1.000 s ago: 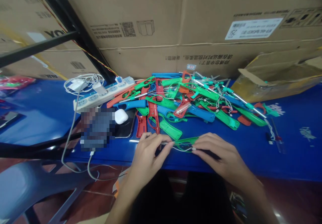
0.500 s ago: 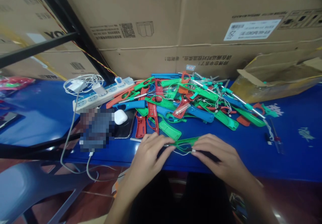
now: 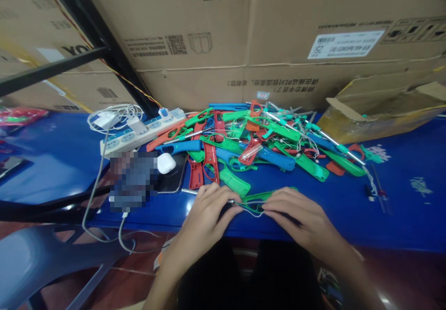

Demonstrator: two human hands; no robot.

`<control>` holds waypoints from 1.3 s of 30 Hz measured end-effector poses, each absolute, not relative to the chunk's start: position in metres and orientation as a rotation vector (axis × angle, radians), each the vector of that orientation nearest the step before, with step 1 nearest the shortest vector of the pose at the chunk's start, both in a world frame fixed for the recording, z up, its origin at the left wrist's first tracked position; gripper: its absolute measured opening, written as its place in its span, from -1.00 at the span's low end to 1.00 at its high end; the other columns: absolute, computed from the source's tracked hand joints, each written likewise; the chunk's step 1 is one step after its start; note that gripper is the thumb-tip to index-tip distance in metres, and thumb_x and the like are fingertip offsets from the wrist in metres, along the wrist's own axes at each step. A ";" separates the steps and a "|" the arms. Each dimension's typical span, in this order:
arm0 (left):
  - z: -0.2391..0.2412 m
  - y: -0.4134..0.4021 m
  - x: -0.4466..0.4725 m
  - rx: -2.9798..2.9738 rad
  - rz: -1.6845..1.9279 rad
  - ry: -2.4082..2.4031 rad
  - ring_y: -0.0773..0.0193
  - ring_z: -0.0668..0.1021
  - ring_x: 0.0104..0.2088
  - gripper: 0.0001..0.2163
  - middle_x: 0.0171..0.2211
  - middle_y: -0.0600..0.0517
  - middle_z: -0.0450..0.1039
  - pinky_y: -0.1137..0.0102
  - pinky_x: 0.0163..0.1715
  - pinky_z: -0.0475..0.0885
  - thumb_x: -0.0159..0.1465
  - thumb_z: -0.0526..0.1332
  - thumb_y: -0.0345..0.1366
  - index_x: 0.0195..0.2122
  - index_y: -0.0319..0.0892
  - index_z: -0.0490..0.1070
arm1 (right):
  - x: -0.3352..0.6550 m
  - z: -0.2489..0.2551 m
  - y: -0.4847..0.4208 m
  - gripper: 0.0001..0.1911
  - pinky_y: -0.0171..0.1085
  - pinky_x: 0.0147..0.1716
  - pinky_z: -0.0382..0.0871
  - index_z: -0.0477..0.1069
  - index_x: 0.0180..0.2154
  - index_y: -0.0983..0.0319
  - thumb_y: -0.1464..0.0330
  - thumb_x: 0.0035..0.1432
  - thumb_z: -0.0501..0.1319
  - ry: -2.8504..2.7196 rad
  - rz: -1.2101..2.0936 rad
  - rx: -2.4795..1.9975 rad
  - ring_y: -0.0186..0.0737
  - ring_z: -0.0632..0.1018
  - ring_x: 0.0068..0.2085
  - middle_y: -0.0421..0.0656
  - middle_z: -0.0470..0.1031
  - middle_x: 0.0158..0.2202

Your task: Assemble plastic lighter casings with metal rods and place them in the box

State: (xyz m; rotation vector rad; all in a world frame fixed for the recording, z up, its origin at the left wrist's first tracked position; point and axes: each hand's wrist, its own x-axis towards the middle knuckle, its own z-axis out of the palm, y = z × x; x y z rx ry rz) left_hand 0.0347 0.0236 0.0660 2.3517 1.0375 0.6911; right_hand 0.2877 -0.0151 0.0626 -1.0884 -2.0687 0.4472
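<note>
Between my hands, at the table's front, is a green lighter casing [image 3: 259, 196], an open half shell with a trigger-guard loop. My left hand [image 3: 212, 212] is closed on its left end, where a short bit of metal tube shows at the fingertips. My right hand [image 3: 296, 212] is closed around the other end, thumb and forefinger pinched together by a thin white wire [image 3: 253, 214]. That wire sags between both hands below the casing. What lies under the right fingers is hidden. Just behind, a pile of red, green and blue lighter casings [image 3: 235, 184] covers the table.
Left of the pile stand a white power strip [image 3: 128, 137] with cables, a phone with a white earbud case [image 3: 166, 163] on it, and a blurred-out object. A screwdriver [image 3: 380, 191] lies right. An open cardboard box [image 3: 348, 124] and large cartons [image 3: 223, 26] stand behind.
My right hand has shifted slightly left, toward the left hand, along the wire. The green casing now shows beyond its fingers. My left hand has hardly moved.
</note>
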 end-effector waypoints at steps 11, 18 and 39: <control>0.069 0.025 0.032 2.236 0.738 1.060 0.21 0.49 -0.15 -0.89 -0.19 0.13 0.56 0.27 -0.06 0.22 0.53 0.12 -0.26 -0.12 -0.04 0.44 | 0.288 0.062 -0.014 -0.88 -0.13 -0.08 0.47 0.56 -0.12 0.14 0.40 0.39 0.24 -2.075 0.404 -1.129 -0.19 0.63 -0.16 -0.18 0.66 -0.19; 0.069 0.027 0.046 2.236 0.858 1.115 0.26 0.55 -0.20 -0.95 -0.20 0.13 0.56 0.29 -0.11 0.25 0.51 0.16 -0.33 -0.10 -0.08 0.41 | 0.291 0.059 -0.013 -0.89 -0.17 -0.09 0.43 0.53 -0.10 0.15 0.42 0.39 0.25 -2.044 0.365 -1.149 -0.20 0.61 -0.16 -0.18 0.65 -0.20; 0.057 0.021 0.055 2.338 0.909 1.136 0.17 0.47 -0.16 -0.94 -0.19 0.02 0.54 0.23 -0.08 0.36 0.48 0.20 -0.37 -0.11 -0.15 0.47 | 0.307 0.059 -0.009 -0.91 -0.23 0.01 0.42 0.55 -0.16 0.12 0.35 0.40 0.24 -2.008 0.627 -1.281 -0.23 0.57 -0.04 -0.18 0.57 -0.09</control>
